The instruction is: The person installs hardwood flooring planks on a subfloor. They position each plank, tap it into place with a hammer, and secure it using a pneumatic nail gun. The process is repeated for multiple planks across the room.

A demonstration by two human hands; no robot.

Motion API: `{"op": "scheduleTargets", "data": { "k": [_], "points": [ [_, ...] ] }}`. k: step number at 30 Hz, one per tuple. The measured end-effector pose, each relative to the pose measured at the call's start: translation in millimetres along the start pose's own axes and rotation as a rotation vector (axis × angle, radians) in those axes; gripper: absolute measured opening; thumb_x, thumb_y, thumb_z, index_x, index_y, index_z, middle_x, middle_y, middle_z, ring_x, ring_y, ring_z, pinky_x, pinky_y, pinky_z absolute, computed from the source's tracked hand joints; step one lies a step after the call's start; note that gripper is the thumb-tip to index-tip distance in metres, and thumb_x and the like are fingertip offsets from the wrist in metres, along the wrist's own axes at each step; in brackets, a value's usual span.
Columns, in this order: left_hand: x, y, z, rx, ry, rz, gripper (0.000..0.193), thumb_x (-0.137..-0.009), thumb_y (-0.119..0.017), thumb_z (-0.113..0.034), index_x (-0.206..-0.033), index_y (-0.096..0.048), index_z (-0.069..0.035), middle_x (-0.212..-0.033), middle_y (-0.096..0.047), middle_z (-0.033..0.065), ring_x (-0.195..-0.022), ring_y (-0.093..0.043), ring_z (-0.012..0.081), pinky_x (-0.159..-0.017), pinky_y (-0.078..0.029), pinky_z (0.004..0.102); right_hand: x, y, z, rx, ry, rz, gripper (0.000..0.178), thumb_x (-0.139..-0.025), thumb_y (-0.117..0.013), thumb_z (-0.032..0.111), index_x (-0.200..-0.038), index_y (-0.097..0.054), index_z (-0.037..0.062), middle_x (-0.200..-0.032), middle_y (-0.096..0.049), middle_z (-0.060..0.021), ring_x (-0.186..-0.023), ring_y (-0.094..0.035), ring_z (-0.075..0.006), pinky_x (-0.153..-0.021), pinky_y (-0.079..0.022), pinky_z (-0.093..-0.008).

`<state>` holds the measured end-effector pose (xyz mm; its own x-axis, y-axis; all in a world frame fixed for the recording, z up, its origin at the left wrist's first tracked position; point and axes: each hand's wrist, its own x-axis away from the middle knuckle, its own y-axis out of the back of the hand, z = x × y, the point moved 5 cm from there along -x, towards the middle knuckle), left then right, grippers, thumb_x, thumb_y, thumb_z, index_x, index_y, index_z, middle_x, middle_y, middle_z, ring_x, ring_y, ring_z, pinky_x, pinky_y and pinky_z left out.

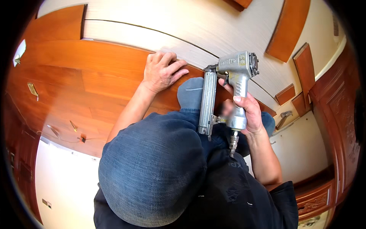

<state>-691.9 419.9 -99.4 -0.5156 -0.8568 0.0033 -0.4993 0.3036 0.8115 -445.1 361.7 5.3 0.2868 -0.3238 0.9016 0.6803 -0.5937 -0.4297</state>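
Observation:
A silver pneumatic nail gun [239, 82] is gripped by its handle in my right hand [251, 110]; one finger lies near the trigger. The long magazine [207, 101] slants down from its nose, and an air fitting [233, 141] hangs from the handle's base. The nose points at the edge of the reddish-brown wood planks [110, 57]; whether it touches is hidden. My left hand [163, 71] rests on that plank edge just left of the gun, fingers bent and apart, holding no tool. Dark blue denim [152, 168] covers much of the middle foreground.
Beyond the plank edge lies a pale, grooved base surface [160, 19]. Loose wood boards [288, 30] lie on it at the right, with shorter offcuts [285, 94] nearby. A hammer [284, 117] lies farther right. Carved wood furniture [343, 118] borders the right side.

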Motion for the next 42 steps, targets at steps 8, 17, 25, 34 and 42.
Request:
{"op": "scheduleTargets", "data": {
  "k": [8, 17, 25, 34, 42],
  "points": [
    [-4, -5, -2, 0.004, 0.107, 0.024, 0.017, -0.083, -0.082, -0.045, -0.091, -0.076, -0.031, -0.095, -0.061, -0.0112, -0.089, -0.053, 0.0141, -0.08, -0.037, 0.0337, -16, -11, 8, 0.022, -0.056, -0.019, 0.066, -0.096, -0.058, 0.007, -0.157, -0.035, -0.0035, -0.16, -0.045, -0.0183, -0.077, -0.062, -0.0156, -0.073, -0.059, -0.038],
    [-2, -14, 1, -0.015, 0.117, 0.022, 0.017, -0.083, -0.081, -0.046, -0.087, -0.076, -0.031, -0.094, -0.06, -0.0124, -0.089, -0.053, 0.0128, -0.079, -0.035, 0.0329, -31, -25, 11, 0.052, -0.084, -0.037, 0.062, -0.098, -0.057, 0.008, -0.155, -0.035, -0.0062, -0.159, -0.045, -0.0192, -0.078, -0.065, -0.0164, -0.075, -0.061, -0.0388],
    [-3, -17, 0, -0.033, 0.113, 0.008, 0.017, -0.082, -0.082, -0.048, -0.086, -0.077, -0.032, -0.093, -0.06, -0.0128, -0.088, -0.052, 0.0117, -0.08, -0.035, 0.0328, -32, -30, 10, 0.209, -0.16, -0.077, 0.052, -0.101, -0.058, 0.01, -0.148, -0.044, -0.0053, -0.122, -0.066, -0.0162, -0.074, -0.067, -0.0162, -0.072, -0.061, -0.0345],
    [-3, -16, 1, -0.029, 0.103, -0.021, 0.02, -0.08, -0.085, -0.047, -0.086, -0.077, -0.03, -0.091, -0.06, -0.0104, -0.084, -0.052, 0.0128, -0.078, -0.034, 0.0329, -14, -3, 24, 0.212, -0.217, -0.101, 0.052, -0.101, -0.062, 0.01, -0.15, -0.048, 0.002, -0.08, -0.069, -0.0063, -0.073, -0.069, -0.0153, -0.074, -0.059, -0.0309],
    [-4, -18, 2, -0.047, 0.103, 0.011, 0.02, -0.079, -0.087, -0.046, -0.087, -0.078, -0.029, -0.094, -0.061, -0.0087, -0.088, -0.052, 0.014, -0.08, -0.034, 0.0335, 0, 34, 21, 0.156, -0.197, -0.146, 0.049, -0.1, -0.062, 0.007, -0.146, -0.05, -0.0009, -0.112, -0.067, -0.0096, -0.072, -0.066, -0.0117, -0.073, -0.063, -0.0346]
  ]
}}
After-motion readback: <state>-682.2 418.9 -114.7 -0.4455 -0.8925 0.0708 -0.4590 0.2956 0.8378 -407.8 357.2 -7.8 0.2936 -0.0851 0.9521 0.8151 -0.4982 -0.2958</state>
